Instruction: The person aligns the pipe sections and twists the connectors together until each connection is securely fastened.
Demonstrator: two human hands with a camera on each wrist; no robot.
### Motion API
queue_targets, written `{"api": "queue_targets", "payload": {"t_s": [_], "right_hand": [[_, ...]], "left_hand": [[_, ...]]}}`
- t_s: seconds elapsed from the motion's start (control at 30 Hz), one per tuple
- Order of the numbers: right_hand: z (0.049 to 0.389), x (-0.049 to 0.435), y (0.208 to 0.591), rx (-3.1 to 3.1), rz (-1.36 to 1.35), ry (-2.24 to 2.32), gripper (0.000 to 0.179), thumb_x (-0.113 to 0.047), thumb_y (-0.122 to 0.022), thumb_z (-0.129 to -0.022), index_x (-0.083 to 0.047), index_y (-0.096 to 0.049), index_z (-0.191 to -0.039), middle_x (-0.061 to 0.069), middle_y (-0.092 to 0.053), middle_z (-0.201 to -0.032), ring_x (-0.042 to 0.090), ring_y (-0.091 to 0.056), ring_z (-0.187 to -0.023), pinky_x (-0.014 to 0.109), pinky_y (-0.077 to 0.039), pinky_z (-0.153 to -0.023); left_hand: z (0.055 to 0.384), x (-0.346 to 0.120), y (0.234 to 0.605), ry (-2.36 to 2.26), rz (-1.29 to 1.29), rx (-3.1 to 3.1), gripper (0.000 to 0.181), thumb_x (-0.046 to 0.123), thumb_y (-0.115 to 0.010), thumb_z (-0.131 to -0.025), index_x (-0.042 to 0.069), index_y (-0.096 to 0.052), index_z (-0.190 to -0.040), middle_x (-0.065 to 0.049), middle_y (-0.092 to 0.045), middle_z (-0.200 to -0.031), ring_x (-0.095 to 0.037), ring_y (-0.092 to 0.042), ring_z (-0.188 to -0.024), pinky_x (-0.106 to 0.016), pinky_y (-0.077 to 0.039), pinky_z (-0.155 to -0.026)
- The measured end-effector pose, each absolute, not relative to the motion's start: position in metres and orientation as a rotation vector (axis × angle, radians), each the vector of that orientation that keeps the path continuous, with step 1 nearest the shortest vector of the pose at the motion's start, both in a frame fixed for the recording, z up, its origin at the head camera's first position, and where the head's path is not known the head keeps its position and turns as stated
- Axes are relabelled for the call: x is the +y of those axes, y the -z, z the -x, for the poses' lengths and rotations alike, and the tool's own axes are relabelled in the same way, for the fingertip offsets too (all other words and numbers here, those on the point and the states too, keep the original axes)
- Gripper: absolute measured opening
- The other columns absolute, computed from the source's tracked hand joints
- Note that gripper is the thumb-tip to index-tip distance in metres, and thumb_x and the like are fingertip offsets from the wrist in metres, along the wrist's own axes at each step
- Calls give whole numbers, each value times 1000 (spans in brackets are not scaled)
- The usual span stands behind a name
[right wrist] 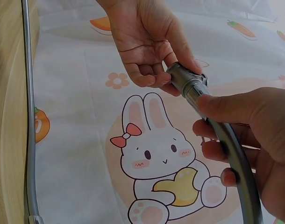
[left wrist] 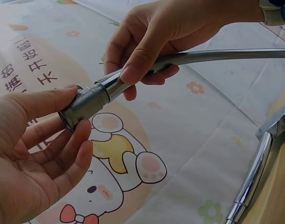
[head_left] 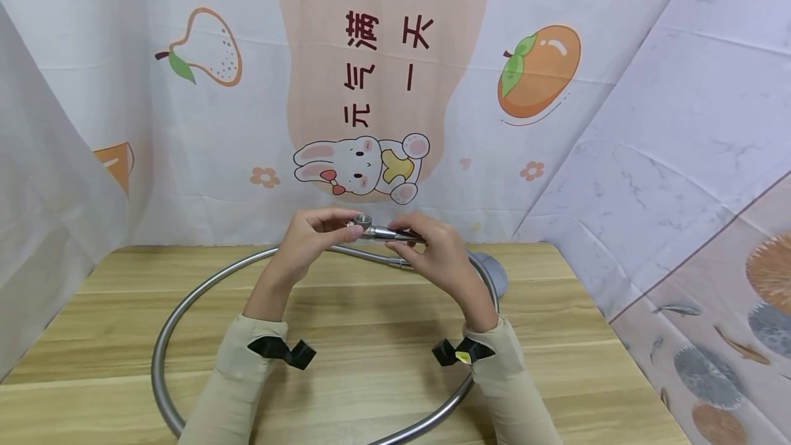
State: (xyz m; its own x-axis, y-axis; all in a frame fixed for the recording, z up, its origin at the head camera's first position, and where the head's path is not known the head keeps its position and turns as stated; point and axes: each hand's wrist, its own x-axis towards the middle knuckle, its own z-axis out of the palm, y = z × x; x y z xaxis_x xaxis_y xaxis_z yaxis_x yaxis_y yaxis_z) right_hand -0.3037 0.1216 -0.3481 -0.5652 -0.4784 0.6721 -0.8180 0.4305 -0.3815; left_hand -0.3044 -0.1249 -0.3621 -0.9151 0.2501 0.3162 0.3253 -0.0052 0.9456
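Above the table's far edge, my left hand [head_left: 303, 239] pinches a short metal pipe fitting [left wrist: 85, 108] between thumb and fingers. Its threaded opening faces up in the head view. My right hand [head_left: 440, 253] grips the chrome end sleeve [head_left: 384, 233] of a grey metal shower hose [head_left: 159, 356], thumb on the sleeve and fingers round the hose. Sleeve and fitting meet end to end; how far they are screwed together cannot be seen. The hose loops widely over the table. Its other end joins a chrome handle [left wrist: 249, 179] of a shower head [head_left: 496, 277], partly hidden behind my right wrist.
The wood-grain table [head_left: 371, 376] lies under both forearms. A white printed curtain [head_left: 235, 129] hangs right behind its far edge, and more cloth [head_left: 667, 156] falls along the right side. Black camera mounts [head_left: 290, 352] sit on both sleeves.
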Motion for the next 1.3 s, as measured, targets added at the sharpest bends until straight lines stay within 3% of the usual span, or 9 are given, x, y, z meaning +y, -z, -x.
{"api": "queue_targets", "payload": {"t_s": [0.5,0.83,0.97,1.3], "right_hand": [[303,124,346,-2306,-1095,-948,20,-14,-79,-89,-5,-75,-107,4,-73,-92,10,-58,-74,22,-49,-63],[301,123,346,-2345,-1093,-942,37,-7,-81,-86,-6,-71,-121,7,-76,-106,13,-62,-74,23,-52,-64],[302,123,346,-2347,-1097,-944,31,-5,-80,-87,-7,-69,-115,7,-76,-102,13,-63,-75,30,-56,-65],[303,122,347,-2346,-1112,-934,24,-8,-79,-89,-9,-68,-110,3,-74,-95,10,-59,-73,23,-51,-64]], "left_hand": [[304,-124,363,2089,727,-2125,33,1,-78,-88,-7,-70,-119,8,-75,-104,-10,-72,-90,-27,-60,-78],[305,-123,364,2100,668,-2144,30,7,-77,-90,-5,-72,-117,5,-75,-98,-12,-65,-83,-25,-59,-77],[304,-122,362,2102,653,-2162,30,8,-77,-90,-3,-72,-118,5,-74,-98,-13,-64,-83,-24,-58,-75],[304,-123,362,2087,657,-2168,29,8,-76,-92,-3,-72,-118,6,-75,-98,-12,-65,-85,-23,-58,-77]]}}
